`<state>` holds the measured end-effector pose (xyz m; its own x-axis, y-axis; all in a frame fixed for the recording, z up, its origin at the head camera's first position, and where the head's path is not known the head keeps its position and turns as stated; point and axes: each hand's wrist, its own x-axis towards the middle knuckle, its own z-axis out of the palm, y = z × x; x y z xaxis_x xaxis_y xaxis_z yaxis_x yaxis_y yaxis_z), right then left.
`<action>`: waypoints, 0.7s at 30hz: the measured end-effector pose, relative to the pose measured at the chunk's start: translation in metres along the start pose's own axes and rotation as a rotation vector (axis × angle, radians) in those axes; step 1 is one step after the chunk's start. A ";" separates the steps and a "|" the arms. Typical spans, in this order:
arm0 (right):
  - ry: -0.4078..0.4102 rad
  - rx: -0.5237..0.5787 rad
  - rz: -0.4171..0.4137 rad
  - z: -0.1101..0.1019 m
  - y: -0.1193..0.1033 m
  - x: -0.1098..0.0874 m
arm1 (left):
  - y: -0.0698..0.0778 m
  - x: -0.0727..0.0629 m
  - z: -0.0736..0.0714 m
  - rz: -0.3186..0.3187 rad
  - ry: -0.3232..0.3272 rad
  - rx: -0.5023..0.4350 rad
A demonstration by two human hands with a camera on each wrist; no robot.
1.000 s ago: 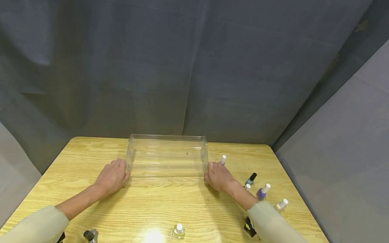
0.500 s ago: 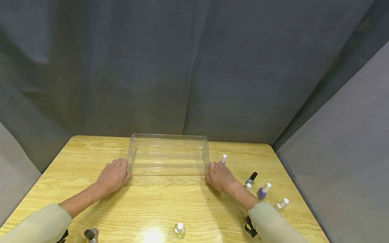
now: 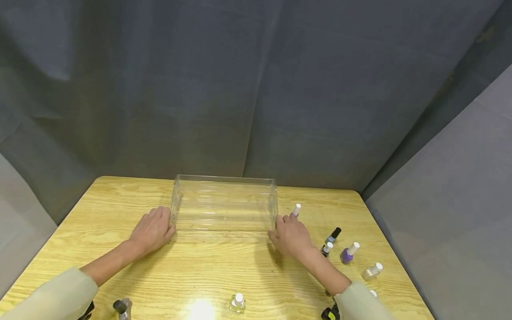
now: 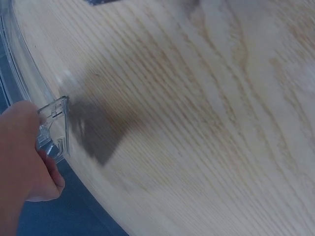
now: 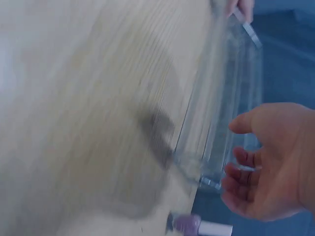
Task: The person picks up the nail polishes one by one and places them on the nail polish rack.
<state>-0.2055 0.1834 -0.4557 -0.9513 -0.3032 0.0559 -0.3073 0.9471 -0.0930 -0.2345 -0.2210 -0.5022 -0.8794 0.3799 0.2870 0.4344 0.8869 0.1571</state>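
A clear plastic tray (image 3: 226, 179) with ridges along its length lies towards the back of the wooden table. At its left end my left hand (image 3: 154, 229) grips the end wall, and the left wrist view shows the hand (image 4: 29, 152) at that wall's corner. By the opposite end is my right hand (image 3: 294, 235). In the right wrist view the thumb of that hand (image 5: 275, 162) stands apart from loosely bent fingers, close beside the tray's end wall (image 5: 210, 182). Just behind the right hand stands a lilac nail polish bottle (image 3: 295, 210) with a white cap.
Right of the right forearm stand several nail polish bottles, among them a blue one (image 3: 333, 236), a purple one (image 3: 347, 255) and a clear one (image 3: 372, 271). Another clear bottle (image 3: 237, 303) is near the front. A black-capped bottle (image 3: 123, 307) sits front left. Grey cloth (image 3: 200, 89) hangs behind the table.
My right hand's fingers have loosened a little at the tray's end, and its forearm has shifted slightly. The left hand keeps its grip, and the tray lies about where it was.
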 end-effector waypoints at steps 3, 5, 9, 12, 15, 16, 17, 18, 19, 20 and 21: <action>-0.016 0.340 -0.064 -0.002 -0.011 -0.014 | 0.000 0.000 0.000 -0.005 -0.004 -0.001; -0.078 0.628 -0.068 0.000 -0.019 -0.025 | 0.001 -0.001 0.000 -0.005 -0.007 -0.001; -0.252 1.113 -0.004 0.009 -0.036 -0.048 | 0.001 -0.001 0.000 -0.007 -0.016 0.003; -0.349 1.316 0.005 0.019 -0.044 -0.064 | 0.001 -0.001 0.000 -0.006 -0.015 0.011; -0.438 1.423 -0.045 0.031 -0.045 -0.075 | 0.000 0.000 -0.001 -0.004 -0.005 0.014; -0.460 1.429 -0.068 0.035 -0.045 -0.078 | 0.000 0.000 -0.001 -0.004 -0.004 0.012; -0.481 1.433 -0.089 0.039 -0.044 -0.080 | 0.000 0.000 -0.001 -0.004 -0.003 0.010; -0.497 1.428 -0.111 0.042 -0.044 -0.082 | 0.000 0.000 -0.001 -0.003 -0.003 0.010; -0.502 1.420 -0.127 0.045 -0.043 -0.084 | 0.000 0.000 0.000 -0.002 -0.003 0.009; -0.502 1.415 -0.142 0.048 -0.043 -0.085 | -0.001 0.001 0.000 -0.001 -0.004 0.009; -0.501 1.409 -0.151 0.051 -0.043 -0.086 | -0.001 0.001 0.000 0.001 -0.005 0.010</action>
<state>-0.1116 0.1634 -0.5071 -0.7294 -0.6657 -0.1576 0.1052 0.1184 -0.9874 -0.2354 -0.2214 -0.5020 -0.8799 0.3822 0.2823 0.4335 0.8890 0.1476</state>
